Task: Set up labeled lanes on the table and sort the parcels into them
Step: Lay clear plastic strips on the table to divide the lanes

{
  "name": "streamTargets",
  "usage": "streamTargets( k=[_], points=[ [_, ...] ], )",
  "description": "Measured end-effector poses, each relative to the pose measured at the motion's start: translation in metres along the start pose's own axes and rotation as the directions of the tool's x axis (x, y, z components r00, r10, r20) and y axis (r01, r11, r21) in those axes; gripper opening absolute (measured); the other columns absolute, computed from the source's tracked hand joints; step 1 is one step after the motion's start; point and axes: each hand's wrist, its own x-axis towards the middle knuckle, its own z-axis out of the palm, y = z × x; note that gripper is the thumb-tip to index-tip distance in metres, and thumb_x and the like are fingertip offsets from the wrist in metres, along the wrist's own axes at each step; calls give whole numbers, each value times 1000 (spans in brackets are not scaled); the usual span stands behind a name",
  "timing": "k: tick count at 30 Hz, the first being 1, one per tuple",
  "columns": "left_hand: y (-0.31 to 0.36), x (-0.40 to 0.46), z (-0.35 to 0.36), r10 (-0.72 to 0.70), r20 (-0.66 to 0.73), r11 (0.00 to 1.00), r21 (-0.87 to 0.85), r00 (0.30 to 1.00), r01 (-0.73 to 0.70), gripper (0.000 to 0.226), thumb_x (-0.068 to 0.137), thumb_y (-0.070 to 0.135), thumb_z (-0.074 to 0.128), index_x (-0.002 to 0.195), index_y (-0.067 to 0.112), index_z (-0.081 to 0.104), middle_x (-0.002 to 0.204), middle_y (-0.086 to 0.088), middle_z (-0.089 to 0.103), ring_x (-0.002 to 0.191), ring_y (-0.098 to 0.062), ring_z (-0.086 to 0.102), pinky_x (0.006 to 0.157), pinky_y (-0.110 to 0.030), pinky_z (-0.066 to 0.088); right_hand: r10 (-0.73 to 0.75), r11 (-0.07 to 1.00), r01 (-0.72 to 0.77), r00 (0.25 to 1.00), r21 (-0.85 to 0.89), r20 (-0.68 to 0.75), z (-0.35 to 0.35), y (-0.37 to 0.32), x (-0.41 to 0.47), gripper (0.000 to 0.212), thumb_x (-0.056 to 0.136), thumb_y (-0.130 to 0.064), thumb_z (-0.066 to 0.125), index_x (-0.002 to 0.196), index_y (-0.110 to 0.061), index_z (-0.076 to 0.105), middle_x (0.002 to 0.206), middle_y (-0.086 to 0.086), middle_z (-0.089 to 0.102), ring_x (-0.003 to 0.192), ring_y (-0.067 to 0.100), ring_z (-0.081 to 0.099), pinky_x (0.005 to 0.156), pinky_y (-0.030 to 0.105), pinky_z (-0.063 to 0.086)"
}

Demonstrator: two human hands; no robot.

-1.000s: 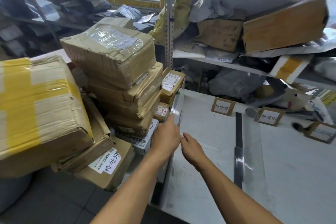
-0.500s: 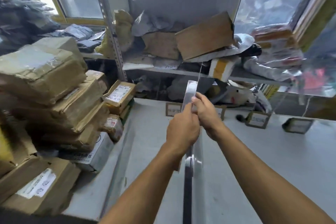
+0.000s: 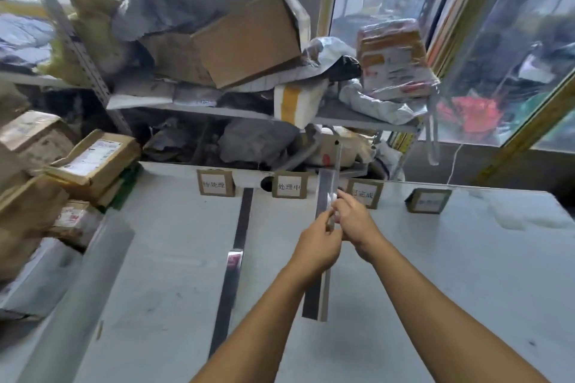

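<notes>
Strip of dark tape with clear backing (image 3: 323,193), pinched between left hand (image 3: 315,246) and right hand (image 3: 353,221), above grey table (image 3: 435,258). Risk: strip twists, sticks crooked, unlike straight dark lane divider (image 3: 241,218) left of hands.

A pale grey table (image 3: 435,274) is crossed by a black strip (image 3: 244,214). White labels printed in black are framed by the brown cardboard signs (image 3: 214,186). One shelved parcel (image 3: 295,101) is banded in white and yellow; the stacked boxes (image 3: 90,158) are brown.
</notes>
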Motion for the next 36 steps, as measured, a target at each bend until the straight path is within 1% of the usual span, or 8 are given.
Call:
streamTargets(
  k=[3, 7, 11, 14, 18, 23, 30, 36],
  points=[
    [-15, 22, 14, -82, 44, 994, -71, 996, 85, 52, 101, 24, 46, 151, 33, 35, 149, -4, 48, 133, -22, 49, 105, -38, 47, 33, 998, -32, 999, -51, 26, -3, 22, 22, 45, 100, -29, 40, 145, -28, 44, 126, -6, 46, 113, 18, 53, 77, 34, 51],
    [-31, 47, 28, -159, 28, 983, -90, 987, 161, 48, 101, 24, 46, 148, 30, 39, 141, -2, 55, 120, -18, 56, 90, -29, 48, 103, 990, -94, 991, -102, 89, -2, 46, 53, 46, 98, -27, 40, 143, -19, 49, 129, 0, 54, 128, 29, 50, 103, 48, 47],
    [-42, 65, 31, -212, 24, 973, -91, 977, 214, 53, 98, 20, 47, 150, 27, 38, 140, -4, 55, 120, -19, 57, 102, -39, 50, 139, 984, -128, 987, -125, 86, 1, 59, 74, 52, 100, -25, 38, 152, -18, 36, 152, 6, 43, 135, 25, 43, 98, 37, 44],
    [-47, 74, 32, -232, 21, 968, -90, 973, 233, 54, 97, 19, 48, 150, 27, 38, 140, -4, 56, 125, -19, 54, 107, -39, 46, 146, 980, -133, 986, -148, 77, 4, 65, 86, 53, 101, -24, 37, 153, -16, 34, 156, 7, 38, 140, 25, 39, 111, 40, 37],
    [-49, 83, 35, -235, 29, 966, -107, 972, 237, 55, 96, 19, 50, 150, 26, 38, 141, -2, 56, 128, -18, 53, 109, -41, 44, 136, 978, -124, 989, -168, 60, 3, 68, 94, 52, 99, -24, 36, 151, -17, 37, 154, 7, 41, 140, 26, 40, 114, 43, 36],
    [-48, 87, 41, -240, 27, 961, -137, 970, 242, 51, 99, 22, 50, 148, 28, 39, 140, -1, 55, 122, -14, 56, 105, -37, 47, 127, 979, -120, 991, -163, 36, -1, 68, 95, 51, 100, -25, 37, 150, -19, 39, 151, 7, 44, 137, 26, 43, 108, 38, 38],
    [-46, 87, 45, -251, 34, 960, -122, 967, 253, 53, 97, 21, 50, 148, 30, 37, 143, -2, 53, 127, -18, 52, 105, -37, 46, 128, 973, -115, 990, -199, 55, -8, 66, 94, 51, 100, -24, 37, 152, -18, 36, 155, 7, 40, 140, 24, 39, 98, 28, 34],
    [-49, 83, 44, -270, 20, 957, -106, 963, 271, 56, 99, 28, 53, 151, 29, 32, 148, -1, 47, 131, -19, 48, 100, -30, 43, 145, 965, -123, 986, -233, 80, -8, 64, 89, 56, 97, -29, 43, 152, -19, 35, 146, 8, 50, 108, 15, 46, 88, 30, 39]
  ],
)
